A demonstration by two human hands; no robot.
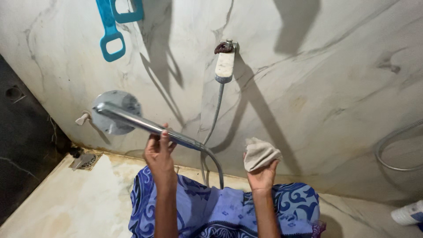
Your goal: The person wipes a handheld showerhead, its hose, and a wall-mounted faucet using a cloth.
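White marble-patterned wall tiling (317, 88) with grey veining is recorded across the whole background, meeting a cream, stained floor (66, 202) at the lower left, where a small metal floor drain (86, 161) is set near the corner. Blue patterned cloth (211, 211) is seen over the person's lap at the bottom edge. A wall bracket (225, 61) is mounted at upper centre, and from it a flexible metal hose (215, 119) is run down and looped back up to a chrome hand shower (132, 118). The shower's round head is held face-up at the left, close to the wall, with its long handle gripped near the hose end by the left hand (159, 155), fingers closed around it. A folded beige cloth (260, 153) is pinched in the right hand (263, 175), held just beside the hose end of the handle and not touching it. Blue plastic handles (112, 26) are hung at upper left; a second hose (392, 145) and a white container (407, 213) are noted at the right edge. The stage is judged to be wiping of the shower, with the cloth not yet applied. Contact along the handle would call for the cloth to be brought leftward while the grip is kept firm.
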